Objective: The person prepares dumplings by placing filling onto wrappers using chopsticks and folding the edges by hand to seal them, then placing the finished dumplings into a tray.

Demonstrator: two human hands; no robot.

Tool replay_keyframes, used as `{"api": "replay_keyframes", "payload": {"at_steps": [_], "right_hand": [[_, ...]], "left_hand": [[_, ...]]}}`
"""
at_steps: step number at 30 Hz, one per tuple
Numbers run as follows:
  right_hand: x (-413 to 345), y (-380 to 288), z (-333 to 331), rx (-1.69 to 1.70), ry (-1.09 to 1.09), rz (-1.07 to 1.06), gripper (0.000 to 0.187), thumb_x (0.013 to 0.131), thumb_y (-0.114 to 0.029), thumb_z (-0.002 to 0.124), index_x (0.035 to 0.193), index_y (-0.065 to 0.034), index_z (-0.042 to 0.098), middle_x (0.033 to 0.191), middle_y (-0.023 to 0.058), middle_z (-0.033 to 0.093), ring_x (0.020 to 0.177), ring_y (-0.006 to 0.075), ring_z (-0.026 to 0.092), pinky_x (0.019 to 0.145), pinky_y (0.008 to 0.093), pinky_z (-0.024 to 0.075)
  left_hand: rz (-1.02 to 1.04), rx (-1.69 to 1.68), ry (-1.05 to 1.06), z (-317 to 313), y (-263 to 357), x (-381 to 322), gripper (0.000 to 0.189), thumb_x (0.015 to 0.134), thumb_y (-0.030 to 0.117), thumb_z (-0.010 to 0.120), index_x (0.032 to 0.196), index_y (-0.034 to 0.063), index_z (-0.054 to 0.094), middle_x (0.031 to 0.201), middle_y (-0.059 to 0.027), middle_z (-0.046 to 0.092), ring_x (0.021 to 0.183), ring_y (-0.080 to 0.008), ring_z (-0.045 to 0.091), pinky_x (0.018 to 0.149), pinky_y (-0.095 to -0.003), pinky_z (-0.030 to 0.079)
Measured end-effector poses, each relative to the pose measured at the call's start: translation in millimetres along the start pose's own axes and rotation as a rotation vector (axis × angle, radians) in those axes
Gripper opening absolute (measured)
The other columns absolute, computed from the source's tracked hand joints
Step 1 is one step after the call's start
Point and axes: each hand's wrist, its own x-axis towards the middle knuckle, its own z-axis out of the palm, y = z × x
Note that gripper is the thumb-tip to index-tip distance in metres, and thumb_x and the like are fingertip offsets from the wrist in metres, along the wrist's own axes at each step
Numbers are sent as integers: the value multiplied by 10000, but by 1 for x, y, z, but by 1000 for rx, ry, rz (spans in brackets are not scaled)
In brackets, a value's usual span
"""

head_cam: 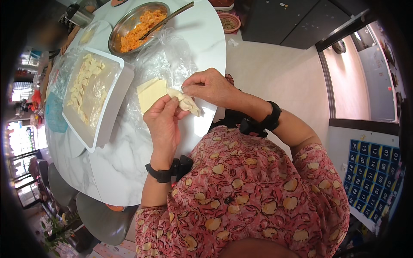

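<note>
A folded wonton (187, 104) is pinched between the thumb and fingers of my left hand (166, 117). My right hand (211, 87) is at the wonton's upper right side, thumb and forefinger curled together; whether they grip the dough cannot be told. Just left of the wonton, a stack of square yellow wrappers (151, 93) rests on a clear plastic bag (164, 61). A steel bowl (113, 42) of orange filling (145, 27) stands beyond, with chopsticks (171, 17) leaning in it. To the left, a white plastic tray (121, 79) holds folded wontons (79, 88).
These things lie on a round white marble-patterned table (122, 174). A metal container (79, 15) stands at its far left. Grey chairs (103, 219) stand by the lower left edge. A pink basket (230, 23) is beyond the table on the right, near dark cabinets (284, 22).
</note>
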Motion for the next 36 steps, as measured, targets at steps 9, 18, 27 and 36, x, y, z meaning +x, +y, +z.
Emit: {"api": "replay_keyframes", "payload": {"at_steps": [9,18,27,36], "right_hand": [[3,-4,-4,172,-147,59,208,730,-125,667,864,34,665,719,53,630,664,83,538,628,214,435],[3,8,5,-69,-17,-112,190,693,-170,588,693,20,595,631,157,568,572,222,545,550,354,414],[-4,14,10,-235,155,-299,164,749,-103,545,679,34,488,620,103,475,558,173,456,512,319,368],[-1,12,4,173,-60,-63,199,793,-154,598,752,41,597,619,2,531,592,49,441,527,222,366]], "left_hand": [[119,134,44,2,-1,-2,208,830,-13,559,1024,-85,580,822,-109,633,649,-116,609,510,-195,514],[42,37,-25,-2,-2,-1,132,846,14,559,937,-78,585,746,-77,606,629,-104,582,548,-203,510],[-20,36,-23,2,1,-4,121,855,12,538,916,-81,586,764,-88,607,633,-115,583,550,-230,518],[-110,4,-118,-7,-1,-1,218,869,25,463,995,-149,500,911,-214,592,811,-279,623,698,-334,516]]}}
